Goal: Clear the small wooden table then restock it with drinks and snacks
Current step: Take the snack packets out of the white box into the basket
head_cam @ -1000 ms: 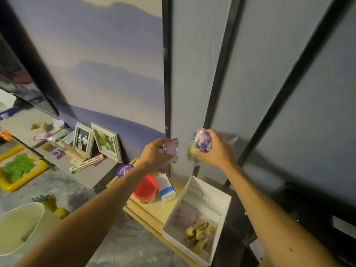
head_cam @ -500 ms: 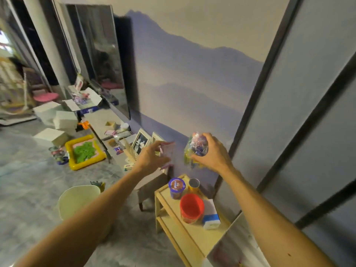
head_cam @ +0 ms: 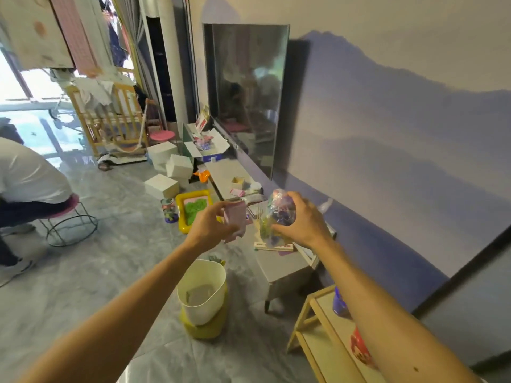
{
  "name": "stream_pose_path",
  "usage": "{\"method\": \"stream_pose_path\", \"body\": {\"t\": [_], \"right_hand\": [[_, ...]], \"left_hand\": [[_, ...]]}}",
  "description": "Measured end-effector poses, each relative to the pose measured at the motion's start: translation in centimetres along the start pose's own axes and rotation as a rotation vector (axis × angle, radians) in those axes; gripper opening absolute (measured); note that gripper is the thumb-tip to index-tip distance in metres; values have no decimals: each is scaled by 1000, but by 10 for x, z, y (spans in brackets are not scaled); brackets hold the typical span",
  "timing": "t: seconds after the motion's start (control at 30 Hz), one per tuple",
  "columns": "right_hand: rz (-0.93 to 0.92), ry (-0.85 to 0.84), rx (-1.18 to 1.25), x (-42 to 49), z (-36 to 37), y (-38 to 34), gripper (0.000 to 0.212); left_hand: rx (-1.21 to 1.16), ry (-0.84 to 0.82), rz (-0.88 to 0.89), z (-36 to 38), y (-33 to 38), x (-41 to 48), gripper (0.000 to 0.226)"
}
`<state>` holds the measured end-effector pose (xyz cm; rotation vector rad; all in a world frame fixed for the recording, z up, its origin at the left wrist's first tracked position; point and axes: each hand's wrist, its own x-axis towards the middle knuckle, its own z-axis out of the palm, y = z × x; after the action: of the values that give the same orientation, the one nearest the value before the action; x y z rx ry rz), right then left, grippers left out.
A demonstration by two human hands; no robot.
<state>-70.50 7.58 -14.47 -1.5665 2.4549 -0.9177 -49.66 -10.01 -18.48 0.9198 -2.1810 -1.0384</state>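
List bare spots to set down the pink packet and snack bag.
Wooden table: bare strip along the front edge, beside the blue cup and red cup; the right arm hides the rest. Grey bench: near end bare, crowded beyond the flat box.

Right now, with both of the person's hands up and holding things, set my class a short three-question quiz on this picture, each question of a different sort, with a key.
1. True or false: the left hand pinches a pink packet.
2. What does the right hand grip? A) a clear bag of colourful snacks B) a glass bottle C) a book
3. Fill in: in the picture, the white bin stands to the ___ of the small wooden table.
Key: 1 true; 2 A; 3 left.
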Motion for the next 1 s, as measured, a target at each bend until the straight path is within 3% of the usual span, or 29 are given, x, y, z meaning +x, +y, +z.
{"method": "stream_pose_path", "body": {"t": [0.4, 0.73, 1.0], "right_hand": [[-67, -199, 32, 92, 136, -65, 90], [-29, -352, 95, 211, 242, -47, 90], [81, -463, 87, 262, 327, -8, 89]], "left_hand": [[5, 102, -231, -71, -139, 30, 65], [9, 72, -367, -81, -216, 121, 61], [70, -52, -482, -54, -279, 173, 61]]}}
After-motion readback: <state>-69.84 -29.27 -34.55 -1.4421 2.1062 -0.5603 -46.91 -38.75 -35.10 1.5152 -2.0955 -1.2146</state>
